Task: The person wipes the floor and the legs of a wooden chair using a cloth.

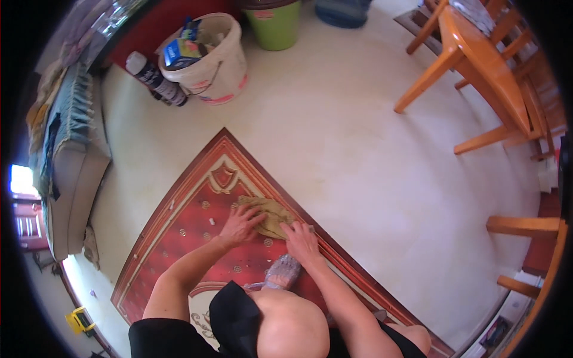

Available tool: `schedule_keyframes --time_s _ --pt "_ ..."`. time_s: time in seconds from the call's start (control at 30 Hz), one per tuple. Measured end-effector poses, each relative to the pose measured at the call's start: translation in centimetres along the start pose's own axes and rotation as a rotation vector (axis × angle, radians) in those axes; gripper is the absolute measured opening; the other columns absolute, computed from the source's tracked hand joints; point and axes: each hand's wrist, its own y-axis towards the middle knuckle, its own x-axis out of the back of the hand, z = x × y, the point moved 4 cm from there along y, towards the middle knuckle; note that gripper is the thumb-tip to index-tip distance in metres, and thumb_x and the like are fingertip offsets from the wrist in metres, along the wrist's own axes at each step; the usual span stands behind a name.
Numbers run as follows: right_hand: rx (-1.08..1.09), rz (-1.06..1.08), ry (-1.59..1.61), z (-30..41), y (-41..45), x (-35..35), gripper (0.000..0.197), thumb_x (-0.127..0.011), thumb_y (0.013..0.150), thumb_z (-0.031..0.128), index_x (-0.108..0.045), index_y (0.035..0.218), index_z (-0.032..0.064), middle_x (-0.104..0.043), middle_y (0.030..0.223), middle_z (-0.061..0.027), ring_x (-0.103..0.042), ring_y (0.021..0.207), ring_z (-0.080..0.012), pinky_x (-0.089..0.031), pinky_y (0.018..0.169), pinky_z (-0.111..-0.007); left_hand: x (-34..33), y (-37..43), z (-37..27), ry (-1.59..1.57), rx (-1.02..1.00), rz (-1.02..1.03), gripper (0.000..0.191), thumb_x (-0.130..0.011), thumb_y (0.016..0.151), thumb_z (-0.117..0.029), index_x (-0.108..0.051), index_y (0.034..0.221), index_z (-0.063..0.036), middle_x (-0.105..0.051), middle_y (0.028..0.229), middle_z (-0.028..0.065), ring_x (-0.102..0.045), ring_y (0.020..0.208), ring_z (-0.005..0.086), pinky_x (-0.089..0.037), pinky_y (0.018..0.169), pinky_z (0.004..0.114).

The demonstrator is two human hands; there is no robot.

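Observation:
A yellow-brown cloth (pixel 268 215) lies bunched on a red patterned mat (pixel 179 250) in front of me. My left hand (pixel 241 223) rests on the cloth's left end with its fingers spread, pressing from above. At the cloth's right end, my right hand (pixel 302 239) touches the edge with bent fingers; whether it pinches the fabric cannot be told. Below the cloth, my foot in a clear plastic cover (pixel 283 268) stands on the mat. A small white scrap (pixel 212 221) and dark crumbs lie on the mat to the left and below.
A white bucket (pixel 215 76) with boxes in it stands at the upper left, beside a spray can (pixel 156 80). Behind are a green bin (pixel 275 27) and a blue water bottle (pixel 342 13). Wooden chairs (pixel 483 76) stand at the right, a sofa (pixel 74 179) at the left.

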Motion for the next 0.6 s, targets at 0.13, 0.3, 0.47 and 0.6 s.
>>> schedule_keyframes --time_s 0.13,0.3,0.47,0.6 --pt "-0.120 0.037 -0.180 -0.3 0.0 0.4 0.047 -0.058 0.079 0.017 -0.051 0.126 0.0150 -0.054 0.109 -0.0083 -0.053 0.101 -0.0289 -0.047 0.084 -0.043 -1.6 3.6 -2.9 -0.029 0.007 -0.076 0.060 -0.049 0.083 -0.056 -0.046 0.134 -0.0245 -0.037 0.144 0.0098 -0.023 0.137 0.0372 -0.019 0.103 0.062" --pt "-0.358 -0.099 -0.103 -4.6 1.2 3.0 0.062 -0.064 0.080 0.024 -0.040 0.137 0.0152 -0.048 0.125 -0.0103 -0.048 0.109 -0.0298 -0.045 0.088 -0.044 -1.9 13.4 -4.3 0.028 -0.135 -0.193 0.069 -0.048 0.083 -0.061 -0.034 0.142 -0.0279 -0.029 0.149 0.0085 -0.016 0.139 0.0387 -0.011 0.106 0.064" --pt "-0.271 -0.019 -0.136 -5.7 3.0 4.3 0.066 -0.063 0.080 0.020 -0.036 0.140 0.0160 -0.044 0.129 -0.0124 -0.045 0.112 -0.0321 -0.043 0.091 -0.044 0.4 16.5 -1.7 0.086 -0.175 -0.160 0.071 -0.052 0.079 -0.062 -0.035 0.141 -0.0327 -0.029 0.149 0.0061 -0.020 0.139 0.0348 -0.011 0.106 0.064" --pt "-0.114 0.083 -0.196 -0.9 4.9 1.9 0.064 -0.062 0.077 0.013 -0.041 0.137 0.0161 -0.044 0.132 -0.0138 -0.045 0.112 -0.0362 -0.042 0.093 -0.046 0.3 9.3 2.6 0.149 0.049 -0.210 0.072 -0.047 0.081 -0.066 -0.031 0.143 -0.0326 -0.023 0.152 0.0049 -0.015 0.141 0.0319 -0.004 0.108 0.064"
